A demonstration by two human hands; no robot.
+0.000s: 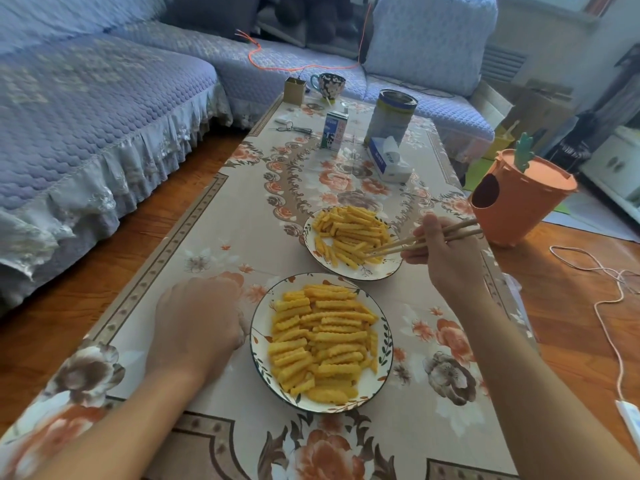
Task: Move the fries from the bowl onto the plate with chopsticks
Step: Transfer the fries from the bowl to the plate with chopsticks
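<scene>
Obs., head view. Two floral-rimmed dishes on the low table [214, 237], both loaded with crinkle-cut fries. I cannot tell which is the bowl and which the plate, so I log them by position. Near dish [258, 344]: fries [322, 344] mostly lying crosswise in rough rows, filling most of it. Far dish [384, 271]: a looser heap of fries [349, 233].

My right hand [446, 254] pinches a pair of wooden chopsticks [426, 239], fingers curled round the shafts; the tips sit down among the far dish's fries at its right side. I cannot tell whether a fry is caught between them. My left hand [197, 323] rests on the cloth just left of the near dish, knuckles up; fingers hidden, so curl undetermined.

Further back: milk carton [333, 130], print too blurred to read; tall tin [391, 116]; tissue pack [389, 159]; mug [327, 85].
</scene>
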